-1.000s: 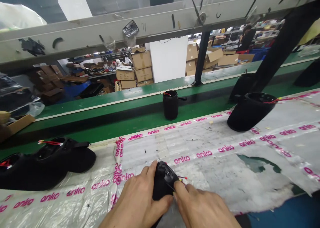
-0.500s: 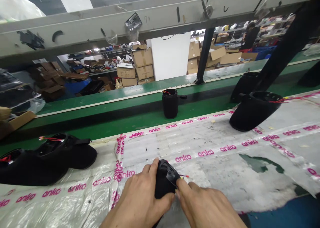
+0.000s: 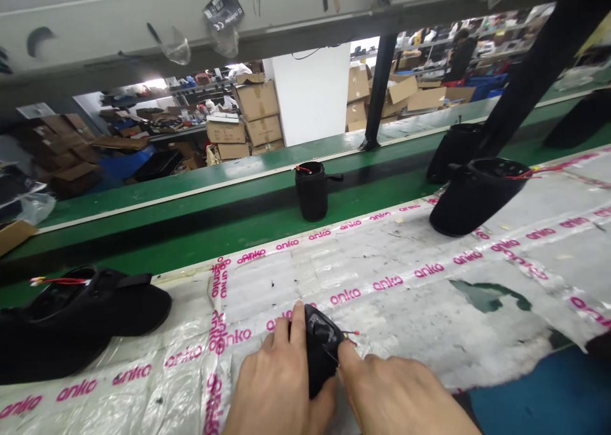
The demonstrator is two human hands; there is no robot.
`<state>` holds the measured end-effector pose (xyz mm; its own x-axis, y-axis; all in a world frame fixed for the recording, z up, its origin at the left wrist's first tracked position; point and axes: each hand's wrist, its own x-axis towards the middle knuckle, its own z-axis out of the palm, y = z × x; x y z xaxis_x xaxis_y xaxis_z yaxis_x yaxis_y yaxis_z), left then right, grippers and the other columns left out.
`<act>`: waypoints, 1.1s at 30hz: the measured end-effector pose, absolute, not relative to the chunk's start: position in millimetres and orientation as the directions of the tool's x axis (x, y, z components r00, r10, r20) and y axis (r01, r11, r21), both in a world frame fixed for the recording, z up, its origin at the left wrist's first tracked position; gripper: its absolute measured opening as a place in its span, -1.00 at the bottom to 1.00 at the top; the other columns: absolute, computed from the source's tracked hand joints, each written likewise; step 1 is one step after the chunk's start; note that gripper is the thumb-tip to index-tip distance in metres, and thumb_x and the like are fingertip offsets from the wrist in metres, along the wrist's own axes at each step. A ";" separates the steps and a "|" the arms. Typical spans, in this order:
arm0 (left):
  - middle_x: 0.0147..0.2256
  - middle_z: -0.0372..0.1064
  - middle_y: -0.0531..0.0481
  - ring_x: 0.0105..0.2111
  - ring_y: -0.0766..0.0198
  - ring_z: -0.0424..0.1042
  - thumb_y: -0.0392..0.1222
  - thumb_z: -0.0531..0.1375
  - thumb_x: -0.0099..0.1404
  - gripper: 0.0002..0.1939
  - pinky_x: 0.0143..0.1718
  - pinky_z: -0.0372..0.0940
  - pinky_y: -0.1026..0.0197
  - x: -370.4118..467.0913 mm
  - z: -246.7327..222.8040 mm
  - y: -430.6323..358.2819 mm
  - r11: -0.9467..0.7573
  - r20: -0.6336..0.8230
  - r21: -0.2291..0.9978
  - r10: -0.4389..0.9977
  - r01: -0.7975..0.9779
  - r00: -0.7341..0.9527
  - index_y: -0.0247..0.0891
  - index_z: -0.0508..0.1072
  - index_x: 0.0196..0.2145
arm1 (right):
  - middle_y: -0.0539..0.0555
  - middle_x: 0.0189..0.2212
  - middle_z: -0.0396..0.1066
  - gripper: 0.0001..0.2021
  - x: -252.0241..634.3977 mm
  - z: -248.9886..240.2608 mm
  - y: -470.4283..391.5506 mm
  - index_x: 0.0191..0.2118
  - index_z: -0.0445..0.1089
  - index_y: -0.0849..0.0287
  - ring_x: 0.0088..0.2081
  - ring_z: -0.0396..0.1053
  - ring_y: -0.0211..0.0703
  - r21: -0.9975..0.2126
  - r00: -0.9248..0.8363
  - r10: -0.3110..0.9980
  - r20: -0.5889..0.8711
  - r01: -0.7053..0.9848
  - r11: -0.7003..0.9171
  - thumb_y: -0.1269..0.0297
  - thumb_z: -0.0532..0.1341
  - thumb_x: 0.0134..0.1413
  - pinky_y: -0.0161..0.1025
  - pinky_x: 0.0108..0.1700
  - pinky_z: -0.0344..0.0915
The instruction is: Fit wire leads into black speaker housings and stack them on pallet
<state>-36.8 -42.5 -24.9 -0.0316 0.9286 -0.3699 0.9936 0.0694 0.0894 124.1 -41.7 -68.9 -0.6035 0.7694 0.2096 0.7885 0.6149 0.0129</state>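
Note:
A black fabric-covered cylinder [image 3: 319,359] lies tilted between my hands near the bottom centre, its open end facing up and a thin red wire sticking out to the right. My left hand [image 3: 281,384] wraps round its left side, fingers along the body and thumb on the near side. My right hand [image 3: 391,390] pinches the right edge of its rim. Whatever else is between the right fingertips is hidden.
The worktop [image 3: 267,289] is covered in plastic and pink-lettered tape. Behind it runs a green belt [image 3: 229,212] bearing a black cylinder [image 3: 312,193]. More black cylinders stand right [image 3: 477,196] and left [image 3: 119,308]. A grey beam crosses above; a person [image 3: 461,56] is far back.
The view has shifted, so the background sits higher and further left. Both hands remain on the cylinder, and my left thumb has moved slightly lower along it.

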 end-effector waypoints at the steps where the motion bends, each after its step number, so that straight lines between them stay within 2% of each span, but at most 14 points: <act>1: 0.15 0.32 -0.34 -0.05 -0.17 0.49 -0.05 0.10 0.28 -0.18 -0.07 0.38 -0.11 -34.7 -24.4 -42.5 0.068 -0.376 0.069 0.926 0.995 -0.037 -0.32 -0.07 0.40 | -0.08 -0.65 0.35 -0.70 123.9 -68.7 -40.9 -0.27 0.28 0.14 -0.65 0.38 -0.14 0.001 -0.609 0.762 0.222 0.781 0.624 0.54 0.12 -0.24 -0.21 -0.58 0.00; 5: 0.13 0.30 -0.43 -0.04 -0.17 0.48 -0.02 0.06 0.32 -0.21 -0.11 0.40 -0.04 -26.5 -22.0 -42.5 0.047 -0.391 0.020 0.920 0.999 -0.035 -0.39 -0.07 0.40 | -0.01 -0.67 0.36 -0.76 120.4 -64.2 -36.6 -0.33 0.32 0.16 -0.66 0.37 -0.09 -0.004 -0.638 0.734 0.231 0.754 0.657 0.49 0.15 -0.25 -0.20 -0.60 0.02; 9: 0.10 0.32 -0.43 -0.04 -0.17 0.47 -0.06 0.07 0.34 -0.23 -0.11 0.39 -0.05 -21.3 -18.2 -44.8 0.044 -0.335 0.004 0.941 0.999 -0.040 -0.41 -0.07 0.40 | 0.02 -0.62 0.40 -0.80 117.3 -55.9 -35.7 -0.33 0.31 0.16 -0.60 0.42 -0.05 -0.033 -0.614 0.784 0.090 0.785 0.618 0.45 0.23 -0.20 -0.23 -0.57 0.04; 11: 0.10 0.33 -0.42 -0.03 -0.17 0.47 -0.08 0.10 0.32 -0.23 -0.10 0.38 -0.06 -20.3 -15.7 -46.2 0.061 -0.318 0.014 0.946 0.998 -0.053 -0.38 -0.04 0.39 | 0.01 -0.60 0.41 -0.77 119.2 -58.9 -38.2 -0.34 0.29 0.14 -0.60 0.43 -0.05 -0.036 -0.617 0.784 0.066 0.784 0.620 0.46 0.27 -0.21 -0.23 -0.57 0.02; 13: 0.11 0.33 -0.41 -0.02 -0.18 0.47 -0.10 0.12 0.30 -0.22 -0.09 0.38 -0.08 -20.6 -13.2 -46.9 0.064 -0.325 0.039 0.945 0.997 -0.048 -0.38 -0.02 0.39 | -0.02 -0.58 0.41 -0.77 123.2 -68.1 -41.7 -0.34 0.26 0.11 -0.62 0.42 -0.05 -0.027 -0.626 0.773 0.102 0.775 0.631 0.49 0.27 -0.17 -0.21 -0.59 -0.03; 16: 0.11 0.32 -0.40 -0.01 -0.20 0.47 -0.11 0.15 0.27 -0.20 -0.08 0.38 -0.11 -22.7 -10.2 -46.0 0.050 -0.353 0.061 0.935 0.997 -0.025 -0.37 -0.01 0.38 | -0.07 -0.60 0.38 -0.84 130.7 -81.7 -47.3 -0.30 0.21 0.08 -0.69 0.37 -0.08 -0.013 -0.608 0.754 0.250 0.776 0.631 0.49 0.18 0.05 -0.16 -0.62 -0.10; 20: 0.11 0.33 -0.39 -0.01 -0.20 0.48 -0.13 0.11 0.29 -0.22 -0.06 0.36 -0.12 -26.5 -8.2 -42.5 0.063 -0.359 0.083 0.933 0.995 -0.029 -0.39 -0.03 0.39 | -0.10 -0.57 0.35 -0.94 143.7 -78.9 -52.8 -0.20 0.17 0.08 -0.65 0.38 -0.16 -0.125 -0.519 0.717 0.466 0.764 0.633 0.37 0.01 0.34 -0.19 -0.61 -0.01; 22: 0.12 0.32 -0.37 -0.02 -0.20 0.48 -0.12 0.10 0.29 -0.21 -0.05 0.35 -0.11 -27.5 -8.2 -40.9 0.067 -0.368 0.071 0.929 0.995 -0.037 -0.39 -0.05 0.39 | -0.12 -0.57 0.34 -0.89 149.6 -75.7 -53.2 -0.21 0.15 0.06 -0.66 0.37 -0.17 -0.151 -0.495 0.741 0.454 0.776 0.612 0.35 -0.05 0.38 -0.19 -0.63 -0.03; 25: 0.14 0.31 -0.34 -0.03 -0.17 0.49 -0.08 0.10 0.29 -0.20 -0.05 0.36 -0.07 -27.1 -8.5 -40.3 0.078 -0.376 0.035 0.925 0.996 -0.059 -0.36 -0.05 0.40 | -0.13 -0.65 0.29 -0.84 151.4 -80.3 -53.0 -0.29 0.09 0.03 -0.76 0.29 -0.15 -0.124 -0.535 0.758 0.374 0.781 0.612 0.42 -0.09 0.33 -0.15 -0.68 -0.16; 27: 0.15 0.31 -0.34 -0.03 -0.18 0.49 -0.07 0.08 0.29 -0.21 -0.05 0.36 -0.09 -26.5 -8.1 -41.2 0.079 -0.367 0.036 0.928 0.996 -0.061 -0.36 -0.05 0.40 | -0.13 -0.68 0.28 -0.85 147.5 -85.8 -53.2 -0.29 0.10 0.04 -0.76 0.30 -0.14 -0.129 -0.559 0.751 0.352 0.765 0.631 0.42 -0.08 0.31 -0.16 -0.68 -0.17; 31: 0.20 0.26 -0.36 0.03 -0.19 0.45 -0.06 0.02 0.31 -0.20 -0.01 0.33 -0.16 -32.5 -5.9 -44.9 0.065 -0.367 0.124 0.930 0.990 -0.015 -0.38 -0.11 0.41 | -0.09 -0.65 0.33 -0.84 139.4 -87.1 -51.6 -0.24 0.13 0.07 -0.72 0.35 -0.09 -0.229 -0.516 0.775 0.365 0.757 0.612 0.41 -0.12 0.34 -0.17 -0.66 -0.09; 33: 0.26 0.20 -0.32 0.12 -0.15 0.39 -0.07 -0.01 0.32 -0.21 0.09 0.27 -0.14 -41.6 -5.1 -46.5 0.060 -0.385 0.186 0.923 0.981 0.017 -0.37 -0.13 0.41 | -0.09 -0.64 0.36 -0.84 140.0 -84.9 -49.8 -0.23 0.13 0.06 -0.70 0.38 -0.08 -0.278 -0.504 0.787 0.355 0.747 0.604 0.42 -0.12 0.33 -0.17 -0.65 -0.06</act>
